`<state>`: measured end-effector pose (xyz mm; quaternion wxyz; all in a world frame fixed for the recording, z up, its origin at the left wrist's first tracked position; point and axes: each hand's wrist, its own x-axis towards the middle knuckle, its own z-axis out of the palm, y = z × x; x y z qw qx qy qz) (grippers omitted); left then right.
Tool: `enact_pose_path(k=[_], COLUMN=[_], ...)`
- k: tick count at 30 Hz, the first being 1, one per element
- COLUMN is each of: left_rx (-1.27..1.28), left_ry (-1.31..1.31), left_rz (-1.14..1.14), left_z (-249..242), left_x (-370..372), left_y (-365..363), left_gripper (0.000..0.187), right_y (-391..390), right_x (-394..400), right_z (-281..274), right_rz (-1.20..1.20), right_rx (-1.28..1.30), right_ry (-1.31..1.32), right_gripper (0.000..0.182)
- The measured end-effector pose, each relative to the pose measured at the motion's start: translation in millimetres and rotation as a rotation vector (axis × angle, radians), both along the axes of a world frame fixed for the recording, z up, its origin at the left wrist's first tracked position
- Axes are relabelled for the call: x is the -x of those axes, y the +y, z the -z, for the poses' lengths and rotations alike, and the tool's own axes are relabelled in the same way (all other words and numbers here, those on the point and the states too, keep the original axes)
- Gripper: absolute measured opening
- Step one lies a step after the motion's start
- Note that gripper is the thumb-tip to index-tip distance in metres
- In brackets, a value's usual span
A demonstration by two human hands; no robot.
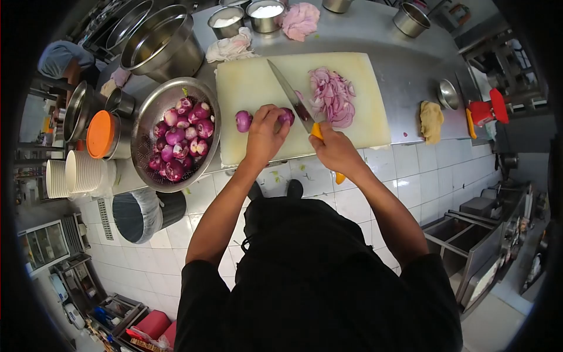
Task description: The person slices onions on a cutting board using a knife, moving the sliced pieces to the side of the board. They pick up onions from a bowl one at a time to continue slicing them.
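On the white cutting board (246, 82), my right hand (337, 151) grips the yellow handle of a kitchen knife (287, 85), its blade pointing up and to the left. My left hand (267, 130) curls its fingers over a red onion (286, 116) just left of the blade. Another peeled red onion (243, 121) rests against the outer side of that hand. Right of the knife lies a heap of sliced red onion (332, 97). A perforated metal colander (143, 126) full of peeled red onions stands left of the board.
Large steel pots (176, 53) and an orange-lidded container (101, 134) stand at left, near stacked paper bowls (85, 170). Cloths and bowls of white contents (267, 12) line the back. A yellow cloth (431, 122) lies right. A lined bin (136, 216) sits below. Another person (64, 58) bends at far left.
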<state>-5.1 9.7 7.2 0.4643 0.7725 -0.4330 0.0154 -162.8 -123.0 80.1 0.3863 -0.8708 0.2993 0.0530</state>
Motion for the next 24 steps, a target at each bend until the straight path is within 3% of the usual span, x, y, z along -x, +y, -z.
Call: enact_pose_path(k=[9, 13, 17, 19, 22, 24], left_rx=[0.067, 0.061, 0.048, 0.038, 0.079, 0.089], left_ry=[0.152, 0.103, 0.112, 0.126, 0.059, 0.075], left_rz=[-0.048, -0.057, -0.053, -0.057, -0.074, -0.076], left_z=[15, 10, 10, 10, 13, 11], left_x=[0, 1, -1, -1, -1, 1], left_y=[-3, -4, -2, -2, -3, -2], left_gripper=[0.020, 0.023, 0.025, 0.025, 0.025, 0.024], right_y=[25, 24, -3, -4, 12, 22], right_x=[10, -10, -48, -52, -35, -19], right_z=[-48, 6, 34, 10, -51, -28], right_rz=[-0.046, -0.059, -0.001, 0.023, 0.020, -0.033], right_rx=[-0.007, 0.101, -0.023, -0.089, -0.173, -0.028], right_ry=[0.161, 0.019, -0.035, -0.040, 0.230, 0.123], right_gripper=[0.031, 0.029, 0.031, 0.032, 0.031, 0.031])
